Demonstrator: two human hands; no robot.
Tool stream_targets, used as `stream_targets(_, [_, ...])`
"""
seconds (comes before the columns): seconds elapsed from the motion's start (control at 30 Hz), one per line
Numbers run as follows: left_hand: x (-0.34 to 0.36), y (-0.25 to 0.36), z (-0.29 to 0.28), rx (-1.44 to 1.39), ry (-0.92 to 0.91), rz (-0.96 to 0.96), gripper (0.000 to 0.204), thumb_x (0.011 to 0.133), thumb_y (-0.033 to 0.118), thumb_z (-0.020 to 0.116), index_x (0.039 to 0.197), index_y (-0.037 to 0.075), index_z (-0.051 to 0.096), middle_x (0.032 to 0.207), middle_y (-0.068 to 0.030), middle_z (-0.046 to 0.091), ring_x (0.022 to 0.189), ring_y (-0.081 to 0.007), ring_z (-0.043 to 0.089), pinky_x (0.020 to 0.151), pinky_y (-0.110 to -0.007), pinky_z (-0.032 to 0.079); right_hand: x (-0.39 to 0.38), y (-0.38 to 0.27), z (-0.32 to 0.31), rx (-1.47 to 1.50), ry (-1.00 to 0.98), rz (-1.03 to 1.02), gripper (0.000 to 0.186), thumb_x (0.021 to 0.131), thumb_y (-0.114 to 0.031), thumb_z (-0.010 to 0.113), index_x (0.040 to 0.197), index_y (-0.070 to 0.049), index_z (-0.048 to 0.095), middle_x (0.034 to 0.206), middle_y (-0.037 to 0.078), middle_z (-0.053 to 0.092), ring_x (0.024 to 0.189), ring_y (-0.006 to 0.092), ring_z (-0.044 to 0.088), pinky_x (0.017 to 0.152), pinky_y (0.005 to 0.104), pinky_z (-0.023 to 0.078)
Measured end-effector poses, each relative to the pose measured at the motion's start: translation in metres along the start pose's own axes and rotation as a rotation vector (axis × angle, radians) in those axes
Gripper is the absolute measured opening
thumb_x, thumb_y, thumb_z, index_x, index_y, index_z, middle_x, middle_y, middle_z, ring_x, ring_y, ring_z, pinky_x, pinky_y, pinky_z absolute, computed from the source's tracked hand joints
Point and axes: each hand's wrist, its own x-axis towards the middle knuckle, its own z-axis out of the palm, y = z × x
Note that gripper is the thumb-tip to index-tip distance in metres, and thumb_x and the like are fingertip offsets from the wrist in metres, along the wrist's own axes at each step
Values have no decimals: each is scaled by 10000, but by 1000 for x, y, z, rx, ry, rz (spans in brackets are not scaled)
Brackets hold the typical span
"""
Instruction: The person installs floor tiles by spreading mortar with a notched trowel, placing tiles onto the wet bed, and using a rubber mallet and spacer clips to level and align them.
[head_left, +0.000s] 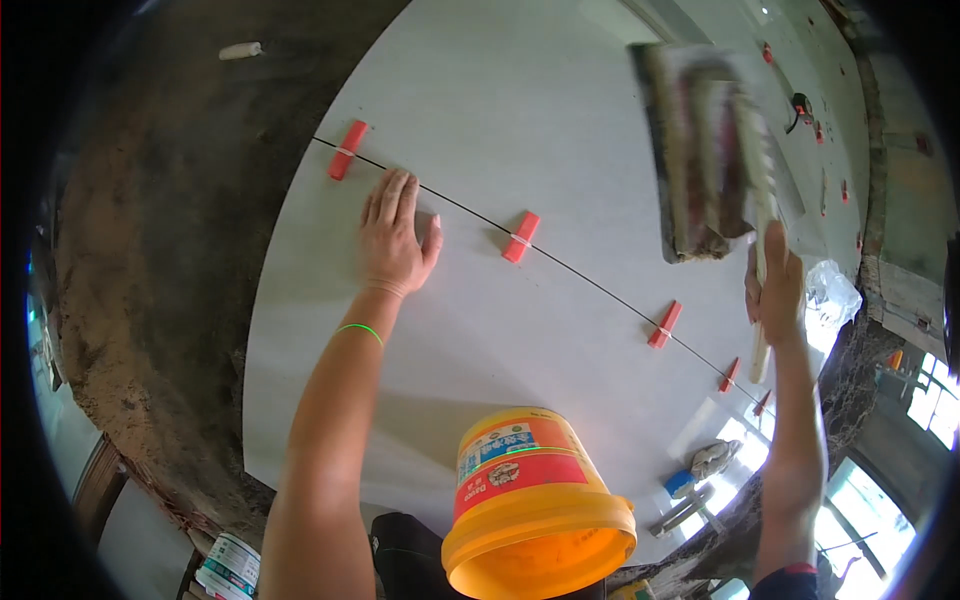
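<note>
My left hand (395, 235) lies flat, fingers spread, on a large pale floor tile (560, 90), just short of the thin dark joint line. A red levelling clip (347, 150) sits on that joint to the hand's left and another red clip (521, 237) to its right. My right hand (775, 285) grips the pale handle of a notched trowel (705, 150), raised over the tiles with its mortar-smeared blade upward. A green band circles my left wrist.
An orange plastic bucket (535, 505) stands close to me between my arms. More red clips (664, 325) follow the joint to the right. Bare grey mortar bed (160, 250) lies left of the tiles. A crumpled clear bag (832, 295) and a glove (712, 458) lie at right.
</note>
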Motion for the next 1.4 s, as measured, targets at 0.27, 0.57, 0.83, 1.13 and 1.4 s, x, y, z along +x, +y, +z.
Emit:
stream_targets(0.27, [5, 9, 4, 66, -43, 2, 530, 912, 287, 594, 1342, -14, 524, 1423, -141, 491, 1387, -308, 408, 1146, -438, 350, 2, 32, 20, -114, -101, 410, 674, 952, -678, 471, 745, -42, 557, 511, 14, 447, 349, 130, 397, 362, 290, 337])
stream_targets(0.57, [8, 11, 8, 57, 16, 18, 504, 925, 290, 588, 1329, -6, 530, 1414, -125, 500, 1369, -298, 433, 1133, -431, 368, -31, 73, 27, -188, 308, -42, 561, 1019, -576, 405, 781, -76, 492, 553, 13, 462, 379, 102, 395, 355, 276, 315])
stream_targets(0.83, [4, 6, 1, 119, -4, 18, 485, 931, 303, 582, 1308, 0, 547, 1402, -118, 508, 1358, -285, 444, 1131, -421, 373, -20, 58, 81, -767, 435, -485, 306, 977, -278, 597, 1033, 23, 608, 1006, 209, 635, 855, 363, 632, 767, 430, 524])
stream_targets(1.13, [4, -2, 13, 73, 72, 74, 556, 885, 282, 638, 1329, -33, 523, 1417, -184, 481, 1367, -351, 422, 1122, -465, 360, -40, 98, 222, -721, -132, -778, 845, 902, -503, 607, 1521, -17, 299, 1588, 190, 278, 1479, 379, 241, 1195, 531, 206])
stream_targets(1.4, [4, 11, -5, 105, -121, 5, 750, 933, 350, 588, 1495, -60, 308, 1576, -241, 285, 1467, -382, 272, 1180, -502, 257, -25, 61, 229, -619, 133, -631, 829, 937, -481, 549, 1543, -20, 222, 1595, 202, 257, 1482, 390, 229, 1193, 548, 181])
